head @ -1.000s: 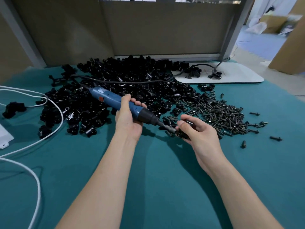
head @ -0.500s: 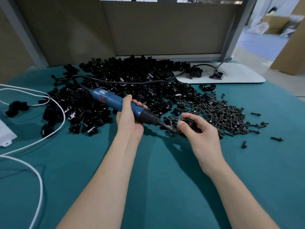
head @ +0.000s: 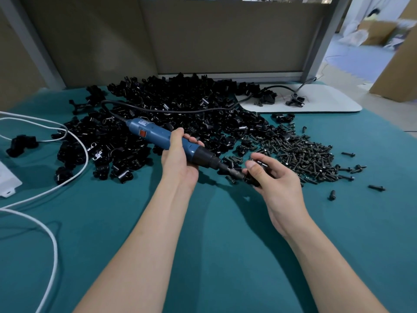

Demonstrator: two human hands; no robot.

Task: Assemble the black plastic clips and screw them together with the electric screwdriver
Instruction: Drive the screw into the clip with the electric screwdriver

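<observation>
Clip [head: 252, 180] now deeper in right hand [head: 274, 184] than before

Tabletop [head: 203, 222] – matt teal cloth under both hands. Clips [head: 180, 109] beyond them – glossy black plastic. Screws [head: 302, 152] – dark metal. Screwdriver [head: 162, 136] body – smooth blue plastic.

Bare forearms [head: 146, 233]; left hand [head: 178, 163], right hand [head: 278, 188] bare.
</observation>
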